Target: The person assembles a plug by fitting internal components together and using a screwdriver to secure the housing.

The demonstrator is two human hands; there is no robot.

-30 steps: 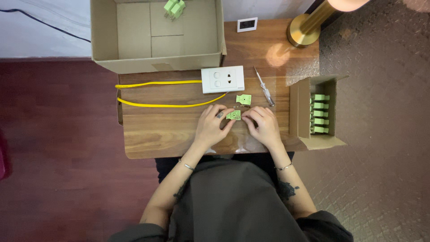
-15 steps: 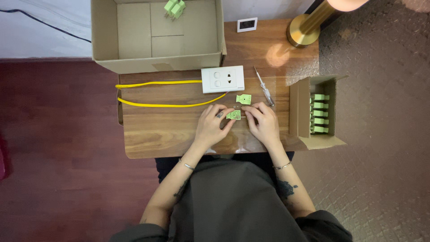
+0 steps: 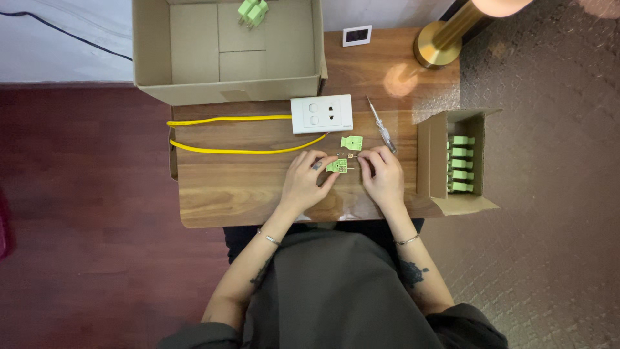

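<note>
Your left hand [image 3: 305,182] rested on the worktop [image 3: 219,194] near the middle, fingers curled, fingertips pinching the left side of a small green plug half [image 3: 337,166] lying flat on the wood. Your right hand [image 3: 383,176] sat just right of it, fingers pressed together at the tip over tiny metal pins [image 3: 351,156]; whether it actually gripped one, you couldn't tell, too small. The plug half lay between both hands, near the centre of the worktop, slightly toward the front edge. A second green plug cover [image 3: 352,142] lay just beyond it, apart from both hands. A screwdriver [image 3: 380,126] with a clear handle lay tilted just past your right fingertips, not touched. A white switch-and-socket plate [image 3: 321,114] sat toward the back edge, touching the end of a yellow cable [image 3: 239,150] that looped out to the left edge. A large open cardboard box [image 3: 226,90] stood at the back left corner, with green plugs [image 3: 252,10] at its far wall. A small open cardboard box [image 3: 431,161] stood at the right edge, with a row of green plugs [image 3: 460,163] stacked inside. A brass lamp base [image 3: 439,46] stood at the back right corner, and a small white square plate [image 3: 356,35] lay by the back edge.
</note>
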